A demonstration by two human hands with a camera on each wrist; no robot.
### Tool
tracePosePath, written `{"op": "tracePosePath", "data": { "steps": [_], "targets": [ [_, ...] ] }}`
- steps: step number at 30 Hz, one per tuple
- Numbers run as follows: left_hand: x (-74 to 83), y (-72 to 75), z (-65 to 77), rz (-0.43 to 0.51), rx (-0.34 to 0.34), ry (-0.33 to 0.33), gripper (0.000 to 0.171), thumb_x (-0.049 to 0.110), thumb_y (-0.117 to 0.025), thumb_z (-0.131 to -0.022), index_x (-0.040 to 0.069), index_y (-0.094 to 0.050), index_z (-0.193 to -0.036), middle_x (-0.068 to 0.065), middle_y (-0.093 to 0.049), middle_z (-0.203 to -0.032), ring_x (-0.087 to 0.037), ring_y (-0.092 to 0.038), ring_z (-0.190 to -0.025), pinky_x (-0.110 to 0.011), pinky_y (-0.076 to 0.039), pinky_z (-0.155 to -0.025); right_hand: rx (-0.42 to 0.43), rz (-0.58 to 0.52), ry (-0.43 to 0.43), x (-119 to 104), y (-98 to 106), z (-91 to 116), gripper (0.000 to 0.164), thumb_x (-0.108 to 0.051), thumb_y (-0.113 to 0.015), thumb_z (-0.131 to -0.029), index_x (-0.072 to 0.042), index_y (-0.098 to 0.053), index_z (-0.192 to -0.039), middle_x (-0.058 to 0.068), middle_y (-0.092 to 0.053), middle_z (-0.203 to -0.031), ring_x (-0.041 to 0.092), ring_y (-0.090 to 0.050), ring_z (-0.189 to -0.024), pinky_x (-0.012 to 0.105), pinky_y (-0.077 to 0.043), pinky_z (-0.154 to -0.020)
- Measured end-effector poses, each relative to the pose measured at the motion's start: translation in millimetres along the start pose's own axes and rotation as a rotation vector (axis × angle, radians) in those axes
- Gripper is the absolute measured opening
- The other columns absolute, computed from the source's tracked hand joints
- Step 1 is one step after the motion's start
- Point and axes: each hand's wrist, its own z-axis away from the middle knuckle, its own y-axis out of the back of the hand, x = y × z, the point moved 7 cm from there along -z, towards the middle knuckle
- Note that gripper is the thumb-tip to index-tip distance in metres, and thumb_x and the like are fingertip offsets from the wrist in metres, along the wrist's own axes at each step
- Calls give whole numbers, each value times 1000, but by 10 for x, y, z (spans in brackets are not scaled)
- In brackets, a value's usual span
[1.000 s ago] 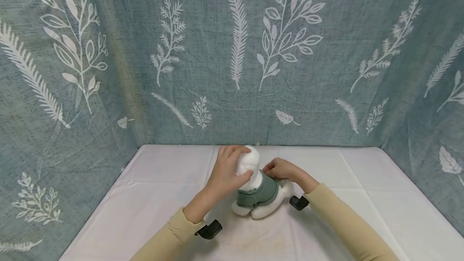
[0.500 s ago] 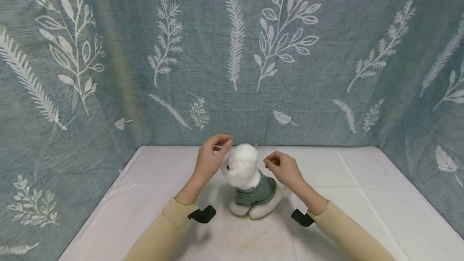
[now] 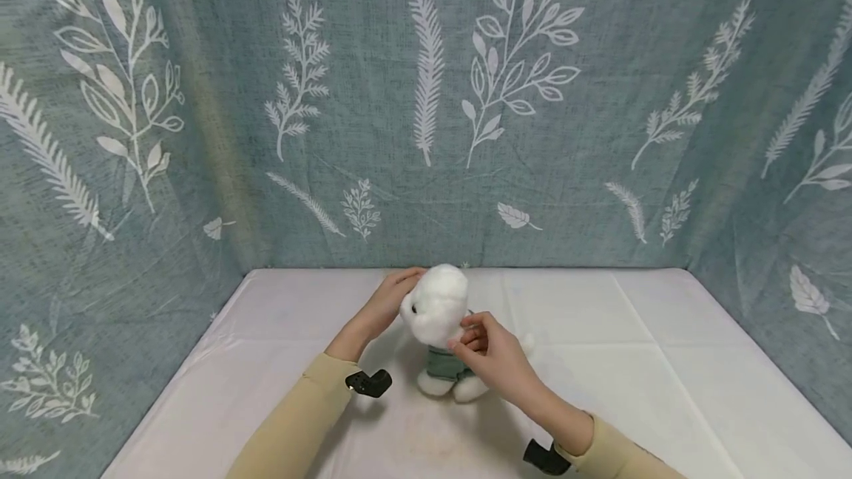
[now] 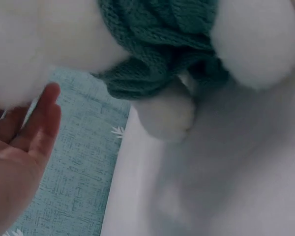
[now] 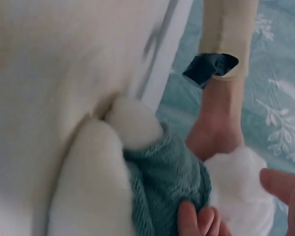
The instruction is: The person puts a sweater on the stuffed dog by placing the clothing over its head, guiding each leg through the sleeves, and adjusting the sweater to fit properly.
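A white plush toy animal (image 3: 435, 305) with a dark eye and a green knitted sweater (image 3: 444, 364) sits upright on the table. My left hand (image 3: 382, 305) lies along the far left side of its head, fingertips partly hidden behind it. In the left wrist view those fingers (image 4: 45, 125) are nearly straight against the white fur. My right hand (image 3: 499, 361) is at the toy's neck, on the right. The right wrist view has its bent fingers (image 5: 188, 219) on the sweater's collar edge, with the thumb well apart over the white head (image 5: 236, 177).
A white cloth covers the table (image 3: 612, 375). Blue-green curtains (image 3: 373, 131) with white leaf prints hang behind it and at both sides. Black wrist cameras (image 3: 369, 383) are worn at both sleeve cuffs.
Both hands came off the toy, then returned to it. My left hand moved from over the head to its far left side; my right went from behind the back to the neck. The toy's face has turned left.
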Motion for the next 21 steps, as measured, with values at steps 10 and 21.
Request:
{"op": "tracePosePath", "data": {
  "steps": [10, 21],
  "targets": [
    [-36, 75, 125, 74, -16, 0, 41, 26, -37, -101, 10, -46, -138, -10, -44, -141, -15, -48, -118, -36, -42, -97, 105, 128, 86, -10, -45, -126, 62, -44, -71, -82, -6, -48, -125, 8, -51, -107, 16, -50, -90, 31, -46, -78],
    [7, 162, 273, -29, 95, -157, 31, 18, -54, -96, 3, -56, -123, 1, -58, -114, -9, -55, -100, -32, -45, -90, 143, 12, 70, 153, 143, -296, 54, -36, -75, -80, -13, -52, -124, 4, -60, -115, 20, -58, -108, 40, -49, -95]
  ]
}}
